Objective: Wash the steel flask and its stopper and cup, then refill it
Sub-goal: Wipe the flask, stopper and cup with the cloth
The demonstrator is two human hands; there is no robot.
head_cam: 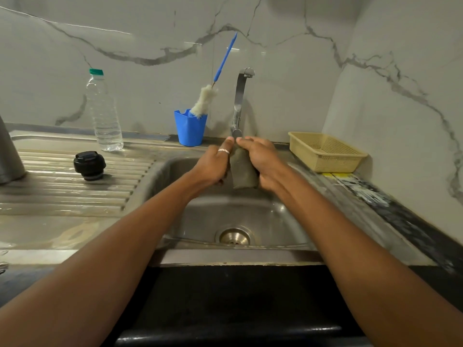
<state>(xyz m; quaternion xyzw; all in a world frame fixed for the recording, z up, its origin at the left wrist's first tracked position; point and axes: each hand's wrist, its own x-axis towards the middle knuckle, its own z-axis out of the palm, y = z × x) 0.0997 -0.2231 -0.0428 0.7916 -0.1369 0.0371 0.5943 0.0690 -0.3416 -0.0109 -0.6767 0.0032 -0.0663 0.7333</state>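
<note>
Cup [244, 172], blurred, gripped by left hand [213, 165] and right hand [263, 161] below tap [240, 101], over sink [225, 211]. Stopper [89, 165] observed on drainboard [62, 196].

Nothing written can be read: no word, brand or number. A strip [350, 182] printed in yellow, white and black lies along the right edge of the counter [416, 221], just in front of the tan basket [325, 152], but it is too blurred to make out any letter.
</note>
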